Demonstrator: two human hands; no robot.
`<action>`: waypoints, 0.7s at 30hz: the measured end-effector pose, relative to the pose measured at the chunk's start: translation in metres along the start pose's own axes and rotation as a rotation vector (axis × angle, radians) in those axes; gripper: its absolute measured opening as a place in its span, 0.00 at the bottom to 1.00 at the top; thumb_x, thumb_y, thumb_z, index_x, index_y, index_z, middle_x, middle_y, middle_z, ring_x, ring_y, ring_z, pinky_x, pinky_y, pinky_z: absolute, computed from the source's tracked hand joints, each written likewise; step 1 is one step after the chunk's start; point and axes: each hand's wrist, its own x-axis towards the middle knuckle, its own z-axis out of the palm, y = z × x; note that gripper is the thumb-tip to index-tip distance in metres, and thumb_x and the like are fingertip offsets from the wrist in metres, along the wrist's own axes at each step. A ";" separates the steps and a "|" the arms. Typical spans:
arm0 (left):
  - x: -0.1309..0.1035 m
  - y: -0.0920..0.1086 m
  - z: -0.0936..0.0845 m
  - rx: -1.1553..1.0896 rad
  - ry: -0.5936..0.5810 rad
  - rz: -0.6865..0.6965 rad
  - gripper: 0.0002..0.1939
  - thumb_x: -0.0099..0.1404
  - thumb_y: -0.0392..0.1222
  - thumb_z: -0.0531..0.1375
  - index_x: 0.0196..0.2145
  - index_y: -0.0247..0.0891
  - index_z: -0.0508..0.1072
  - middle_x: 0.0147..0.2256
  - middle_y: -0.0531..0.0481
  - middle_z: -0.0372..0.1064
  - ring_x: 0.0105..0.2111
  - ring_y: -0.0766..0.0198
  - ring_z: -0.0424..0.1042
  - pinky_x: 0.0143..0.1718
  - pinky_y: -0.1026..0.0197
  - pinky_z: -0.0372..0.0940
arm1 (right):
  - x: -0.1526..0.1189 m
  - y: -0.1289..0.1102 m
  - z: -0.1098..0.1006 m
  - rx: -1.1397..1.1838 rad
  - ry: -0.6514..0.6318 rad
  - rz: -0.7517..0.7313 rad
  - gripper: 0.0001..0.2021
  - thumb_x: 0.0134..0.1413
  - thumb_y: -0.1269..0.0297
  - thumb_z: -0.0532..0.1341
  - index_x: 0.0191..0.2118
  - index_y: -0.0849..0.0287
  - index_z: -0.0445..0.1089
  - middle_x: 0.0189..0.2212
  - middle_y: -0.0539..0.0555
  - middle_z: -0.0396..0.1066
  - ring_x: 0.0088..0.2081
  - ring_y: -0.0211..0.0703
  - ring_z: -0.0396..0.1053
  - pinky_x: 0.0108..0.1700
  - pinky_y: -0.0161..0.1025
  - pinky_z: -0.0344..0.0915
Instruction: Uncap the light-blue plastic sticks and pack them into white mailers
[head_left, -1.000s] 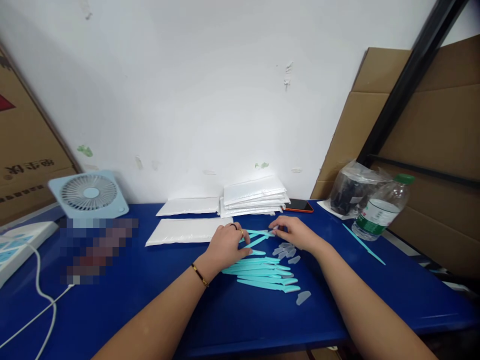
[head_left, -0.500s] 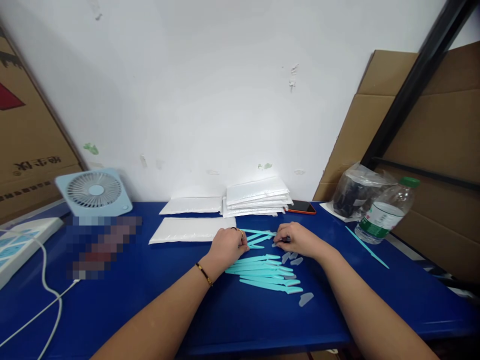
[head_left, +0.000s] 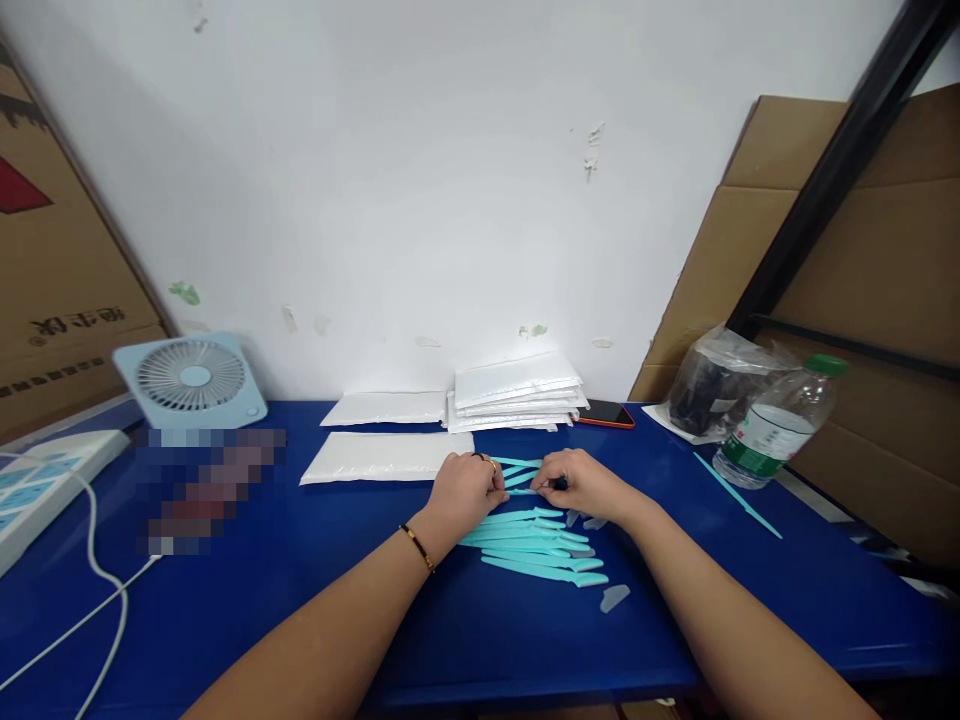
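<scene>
My left hand [head_left: 466, 492] is closed in a pinch around the left end of a turquoise razor [head_left: 523, 491]. At that razor's other end, the fingers of my right hand [head_left: 574, 484] are pressed together; whether they grip the razor or a small clear cover is too small to tell. Just in front of both hands, several turquoise razors [head_left: 536, 570] lie side by side, and more lie behind, between the hands. Translucent covers [head_left: 615, 598] are scattered to the right of the razors, some partly hidden by my right hand.
White padded packets [head_left: 386, 458] lie at the back, beside a stack of them [head_left: 517, 385]. A phone [head_left: 606, 414], a bottle [head_left: 772, 430], a bagged dark object [head_left: 701, 390] and a lone razor [head_left: 737, 495] are right. A fan [head_left: 196, 377] and power strip [head_left: 52, 475] stand left.
Both hands have moved closer together over the razors, the right one to the left and the left one slightly right. My right hand now reaches the right end of the razor at my left hand.
</scene>
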 end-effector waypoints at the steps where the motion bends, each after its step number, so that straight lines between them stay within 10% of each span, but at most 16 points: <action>1: 0.001 0.001 0.002 0.002 0.002 0.012 0.06 0.56 0.45 0.60 0.26 0.41 0.72 0.28 0.54 0.70 0.33 0.62 0.67 0.38 0.59 0.55 | 0.001 -0.001 0.002 -0.006 0.005 -0.013 0.09 0.47 0.72 0.56 0.31 0.56 0.74 0.27 0.50 0.71 0.28 0.37 0.69 0.34 0.34 0.64; 11: 0.000 -0.005 0.009 0.050 0.085 0.117 0.16 0.62 0.47 0.53 0.49 0.50 0.66 0.52 0.51 0.61 0.51 0.58 0.58 0.49 0.56 0.52 | -0.012 0.042 -0.016 -0.065 0.256 0.171 0.09 0.50 0.67 0.57 0.36 0.57 0.73 0.32 0.52 0.72 0.32 0.39 0.69 0.35 0.34 0.63; 21: 0.001 -0.004 -0.002 0.052 0.084 0.013 0.13 0.62 0.46 0.53 0.45 0.47 0.69 0.46 0.51 0.66 0.47 0.58 0.62 0.46 0.55 0.54 | -0.017 0.053 -0.018 -0.025 0.020 0.223 0.06 0.47 0.64 0.59 0.30 0.58 0.72 0.31 0.52 0.69 0.31 0.38 0.67 0.33 0.33 0.61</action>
